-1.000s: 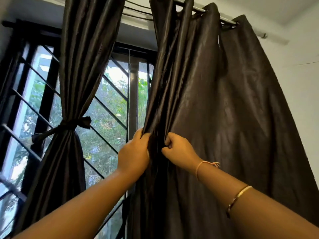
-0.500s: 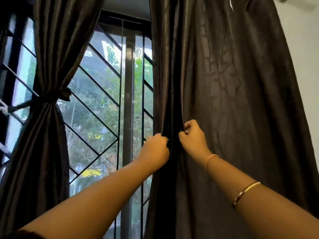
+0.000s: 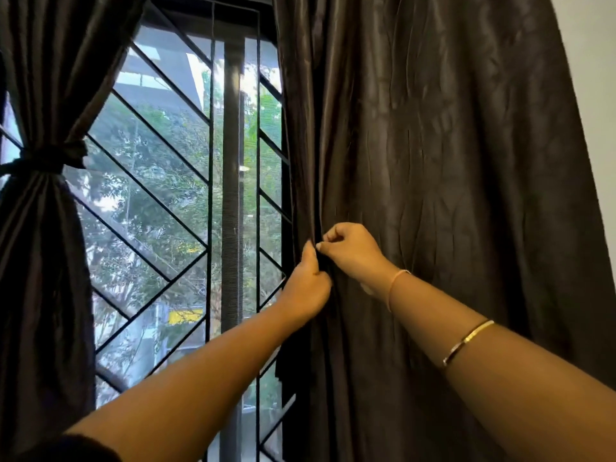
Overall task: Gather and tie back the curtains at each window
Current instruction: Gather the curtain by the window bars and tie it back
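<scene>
Dark-brown glossy curtain (image 3: 433, 161), creased, hangs untied, long axis and folds vertical; left hand (image 3: 308, 285) and right hand (image 3: 353, 251) each have a pinch grip on its inner edge.

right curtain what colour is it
The right curtain is dark brown, slightly shiny; head view.

barred window (image 3: 232, 161), green trees outside (image 3: 160, 208), white wall (image 3: 593, 61)

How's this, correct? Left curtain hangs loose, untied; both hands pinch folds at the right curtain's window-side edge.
Not quite. The head view shows the left curtain gathered and cinched by a tie-back, not loose. The rest holds: the left hand and the right hand both pinch folds of the right curtain at its window-side edge.
</scene>
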The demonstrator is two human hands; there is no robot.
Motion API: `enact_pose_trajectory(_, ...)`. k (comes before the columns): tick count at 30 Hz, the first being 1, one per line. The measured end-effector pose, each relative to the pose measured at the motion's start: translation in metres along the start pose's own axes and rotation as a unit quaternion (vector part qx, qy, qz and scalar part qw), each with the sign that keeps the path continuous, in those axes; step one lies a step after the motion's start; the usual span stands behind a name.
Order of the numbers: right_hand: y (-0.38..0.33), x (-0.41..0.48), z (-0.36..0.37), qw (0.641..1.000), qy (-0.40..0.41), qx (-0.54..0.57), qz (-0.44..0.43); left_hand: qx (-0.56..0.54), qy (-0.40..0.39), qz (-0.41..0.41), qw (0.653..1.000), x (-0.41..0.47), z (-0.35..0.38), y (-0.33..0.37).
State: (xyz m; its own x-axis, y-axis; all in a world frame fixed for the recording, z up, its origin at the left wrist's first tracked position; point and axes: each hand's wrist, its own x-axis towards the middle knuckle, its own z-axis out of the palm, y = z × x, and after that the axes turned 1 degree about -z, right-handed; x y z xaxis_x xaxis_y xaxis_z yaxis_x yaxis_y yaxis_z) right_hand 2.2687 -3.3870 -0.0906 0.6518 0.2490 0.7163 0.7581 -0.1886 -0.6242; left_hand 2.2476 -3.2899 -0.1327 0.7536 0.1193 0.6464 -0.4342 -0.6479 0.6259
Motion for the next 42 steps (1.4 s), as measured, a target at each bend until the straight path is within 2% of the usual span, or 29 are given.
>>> enact_pose_trajectory(3,0.004,0.002,-0.004,0.999,-0.025,0.024,0.003,-0.033,0.016,0.017,0.999,0.001,0.006,0.003)
enact_pose_trajectory(6,0.006,0.005,-0.011,0.996,-0.058,0.069,0.027,0.008,0.047,0.014,0.999,0.002,0.007,-0.001)
enact_pose_trajectory(7,0.008,0.007,-0.014,0.997,-0.043,0.06,0.023,0.025,0.064,0.001,0.998,0.003,0.006,-0.003)
enact_pose_trajectory(9,0.013,0.015,-0.025,0.999,0.029,-0.025,-0.007,0.057,0.103,-0.028,0.993,0.007,0.005,-0.007)
enact_pose_trajectory(12,0.023,0.024,-0.05,0.982,0.111,-0.149,-0.017,0.138,0.149,-0.062,0.977,0.009,-0.001,-0.014)
enact_pose_trajectory(16,0.041,0.031,-0.079,0.931,0.207,-0.3,-0.011,0.183,0.202,-0.077,0.959,0.01,-0.02,-0.031)
enact_pose_trajectory(18,0.048,0.032,-0.088,0.909,0.248,-0.335,-0.001,0.197,0.221,-0.075,0.952,0.012,-0.027,-0.037)
enact_pose_trajectory(20,0.054,0.035,-0.096,0.901,0.264,-0.342,0.028,0.21,0.235,-0.075,0.946,0.014,-0.033,-0.042)
enact_pose_trajectory(23,0.065,0.042,-0.106,0.921,0.248,-0.289,0.082,0.219,0.255,-0.079,0.938,0.017,-0.039,-0.047)
enact_pose_trajectory(25,0.071,0.045,-0.108,0.958,0.205,-0.17,0.106,0.22,0.271,-0.082,0.934,0.017,-0.041,-0.048)
enact_pose_trajectory(27,0.075,0.045,-0.107,0.98,0.159,-0.062,0.107,0.214,0.274,-0.08,0.934,0.017,-0.041,-0.047)
enact_pose_trajectory(31,0.077,0.046,-0.097,0.985,0.139,-0.005,0.099,0.198,0.236,-0.073,0.948,0.014,-0.026,-0.036)
enact_pose_trajectory(36,0.076,0.054,-0.09,0.983,0.151,0.058,0.09,0.206,0.126,-0.015,0.97,0.008,0.01,-0.014)
enact_pose_trajectory(42,0.088,0.061,-0.107,0.974,0.196,0.051,0.104,0.191,0.076,-0.026,0.978,0.017,0.034,0.009)
